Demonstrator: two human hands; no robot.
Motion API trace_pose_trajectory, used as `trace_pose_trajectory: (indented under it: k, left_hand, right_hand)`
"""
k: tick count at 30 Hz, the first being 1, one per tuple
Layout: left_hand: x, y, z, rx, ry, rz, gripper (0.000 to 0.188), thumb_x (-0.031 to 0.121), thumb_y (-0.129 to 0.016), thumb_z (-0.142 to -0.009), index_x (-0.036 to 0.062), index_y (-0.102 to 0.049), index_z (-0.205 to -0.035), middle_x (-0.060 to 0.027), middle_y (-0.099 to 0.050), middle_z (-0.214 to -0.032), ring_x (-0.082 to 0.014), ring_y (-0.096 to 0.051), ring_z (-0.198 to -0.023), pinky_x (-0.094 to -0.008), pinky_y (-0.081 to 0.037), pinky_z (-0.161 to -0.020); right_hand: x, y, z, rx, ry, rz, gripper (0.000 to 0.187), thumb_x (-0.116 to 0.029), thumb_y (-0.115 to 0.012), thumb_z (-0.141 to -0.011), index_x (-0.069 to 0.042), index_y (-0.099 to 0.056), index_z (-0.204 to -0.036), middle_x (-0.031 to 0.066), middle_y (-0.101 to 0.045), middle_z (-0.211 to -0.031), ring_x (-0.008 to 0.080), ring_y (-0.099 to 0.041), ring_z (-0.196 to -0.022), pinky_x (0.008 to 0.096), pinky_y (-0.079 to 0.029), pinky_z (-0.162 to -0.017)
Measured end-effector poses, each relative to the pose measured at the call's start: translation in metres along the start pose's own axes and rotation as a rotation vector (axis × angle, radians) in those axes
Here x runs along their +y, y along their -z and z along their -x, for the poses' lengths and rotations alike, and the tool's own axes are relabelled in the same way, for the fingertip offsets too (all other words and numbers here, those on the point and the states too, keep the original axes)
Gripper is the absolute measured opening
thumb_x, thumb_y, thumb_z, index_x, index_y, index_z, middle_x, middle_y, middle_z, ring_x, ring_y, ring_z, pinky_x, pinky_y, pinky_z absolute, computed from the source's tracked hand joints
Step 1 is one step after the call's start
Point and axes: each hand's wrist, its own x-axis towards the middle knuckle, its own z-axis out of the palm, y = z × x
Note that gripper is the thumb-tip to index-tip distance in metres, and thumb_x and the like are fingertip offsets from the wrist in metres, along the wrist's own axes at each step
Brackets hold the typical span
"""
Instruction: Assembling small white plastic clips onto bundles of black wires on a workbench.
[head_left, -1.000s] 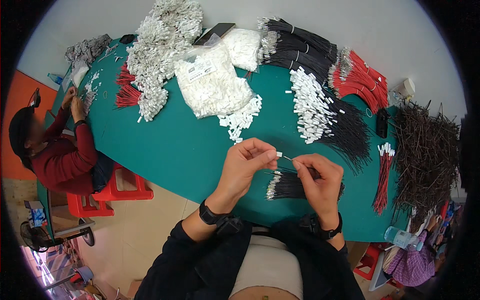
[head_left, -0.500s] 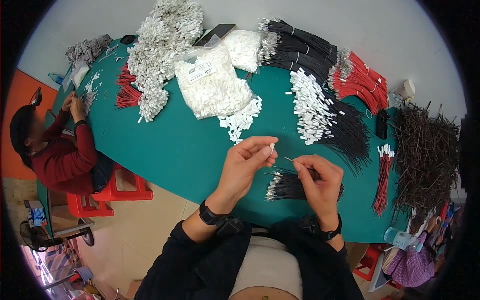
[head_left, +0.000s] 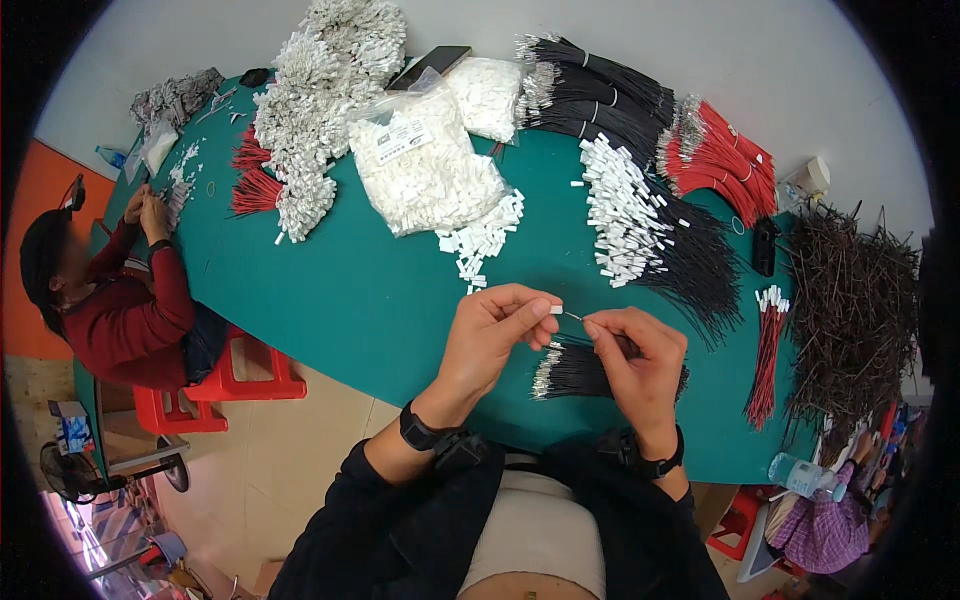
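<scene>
Between thumb and forefinger, my left hand (head_left: 488,335) pinches a small white plastic connector housing (head_left: 557,310). My right hand (head_left: 642,365) is closed on a thin wire, whose metal terminal (head_left: 572,316) sticks out toward the left. Its tip meets or almost meets the housing's right end; I cannot tell whether it is inside. Beneath my right hand lies a bundle of black wires (head_left: 580,372) with bare metal terminals at its left end. Loose white housings (head_left: 480,240) spill from a clear plastic bag (head_left: 425,175) beyond my left hand.
Black wires with white housings (head_left: 625,215) are heaped at the right, behind them black bundles (head_left: 600,90) and red bundles (head_left: 720,165). A small red bundle (head_left: 768,350) and a dark wire pile (head_left: 850,310) lie farther right. A co-worker (head_left: 130,290) sits at the left.
My left hand has come down slightly and turned the housing from upright to level, facing the terminal. The gap between housing and terminal has closed. My right hand has hardly moved.
</scene>
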Motion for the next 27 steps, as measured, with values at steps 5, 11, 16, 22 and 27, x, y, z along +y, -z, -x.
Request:
trace_pose_trajectory:
  k: [5,11,16,22,27]
  left_hand:
    - [-0.0009,-0.0014,0.0013,-0.001,-0.036,-0.051,0.017,0.014,-0.068,-0.102,-0.0021,-0.072,-0.105,-0.0068,-0.073,-0.088,-0.0104,-0.066,-0.077,-0.0244,-0.053,-0.070]
    - [-0.0024,-0.0005,0.0013,0.028,-0.072,-0.116,0.013,0.012,-0.068,-0.101,-0.0014,-0.071,-0.102,-0.0065,-0.072,-0.085,-0.0108,-0.065,-0.074,-0.0250,-0.053,-0.069]
    - [-0.0012,-0.0019,0.0018,0.022,-0.041,-0.116,0.012,0.012,-0.069,-0.101,-0.0001,-0.070,-0.100,-0.0055,-0.071,-0.084,-0.0100,-0.064,-0.074,-0.0243,-0.052,-0.070]
    - [0.0004,0.0017,0.0005,-0.036,-0.045,-0.143,0.010,0.010,-0.071,-0.099,0.0003,-0.069,-0.099,-0.0058,-0.071,-0.085,-0.0096,-0.064,-0.074,-0.0239,-0.052,-0.069]
    - [0.0044,0.0031,0.0018,-0.063,-0.021,-0.144,0.009,0.007,-0.072,-0.098,-0.0016,-0.070,-0.102,-0.0074,-0.073,-0.087,-0.0112,-0.068,-0.075,-0.0243,-0.054,-0.070]
  right_hand:
    - [0.0017,-0.0004,0.0006,-0.025,-0.010,0.039,0.007,0.003,-0.076,-0.086,0.000,-0.073,-0.092,0.0086,-0.068,-0.076,0.0153,-0.061,-0.060,0.0272,-0.045,-0.054]
    - [-0.0015,0.0006,-0.0008,-0.044,0.025,0.078,0.007,0.003,-0.076,-0.086,-0.001,-0.073,-0.091,0.0097,-0.069,-0.078,0.0189,-0.063,-0.062,0.0290,-0.047,-0.056]
    - [-0.0021,0.0010,-0.0011,-0.059,0.035,0.099,0.006,0.003,-0.076,-0.086,0.000,-0.073,-0.090,0.0101,-0.070,-0.078,0.0202,-0.064,-0.063,0.0301,-0.048,-0.056]
    - [0.0001,0.0004,-0.0010,-0.082,0.038,0.082,0.007,0.003,-0.076,-0.085,-0.001,-0.073,-0.090,0.0104,-0.070,-0.079,0.0214,-0.065,-0.063,0.0310,-0.048,-0.056]
    - [0.0031,-0.0003,-0.0006,-0.091,0.028,0.074,0.007,0.003,-0.075,-0.086,-0.001,-0.073,-0.090,0.0104,-0.071,-0.079,0.0217,-0.065,-0.063,0.0315,-0.048,-0.056]
